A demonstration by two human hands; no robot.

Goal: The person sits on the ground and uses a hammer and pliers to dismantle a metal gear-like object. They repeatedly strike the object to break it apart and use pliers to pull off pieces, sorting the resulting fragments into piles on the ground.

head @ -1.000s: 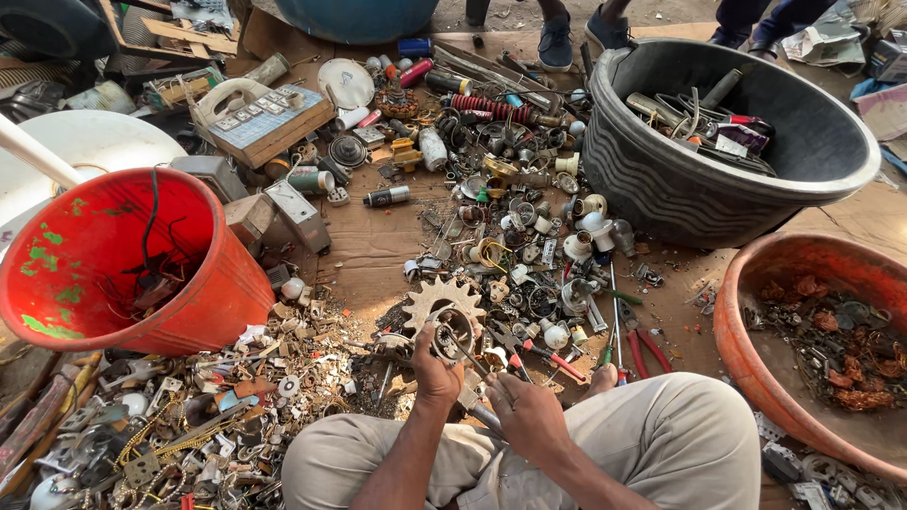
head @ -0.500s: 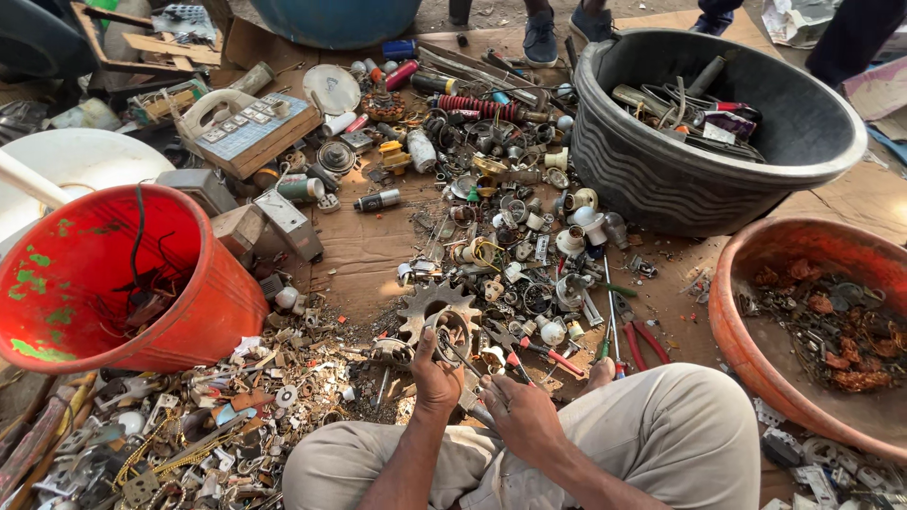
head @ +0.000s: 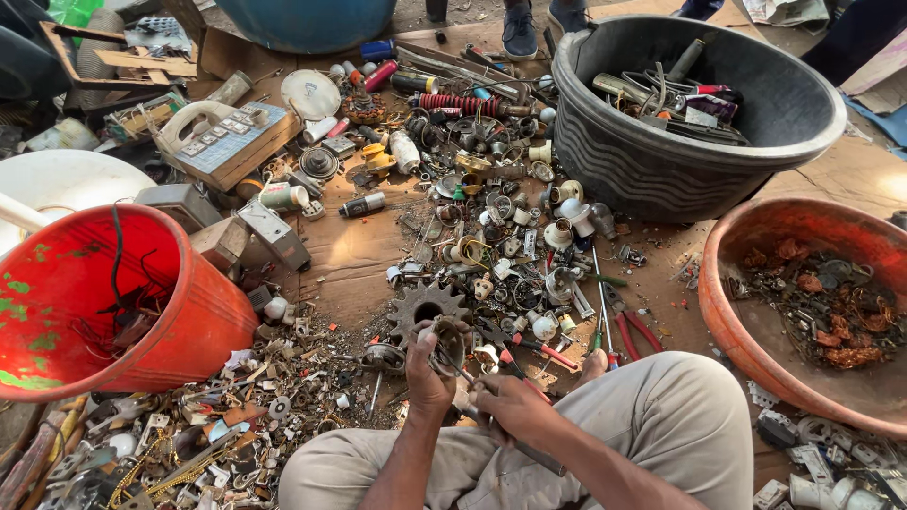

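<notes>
Scrap-strewn ground [head: 359, 255] surrounds me; my left hand [head: 427, 373] grips a small metal part [head: 446, 342], my right hand [head: 510, 406] closes on what looks like a screwdriver [head: 529, 451].

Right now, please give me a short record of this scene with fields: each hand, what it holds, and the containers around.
Left hand: holds a small round metal part
Right hand: grips a thin metal tool against that part
Nearby: toothed sprocket on the ground beside the hands
Left: red bucket
Top right: black tub with scrap
Right: orange basin with rusty pieces
</notes>
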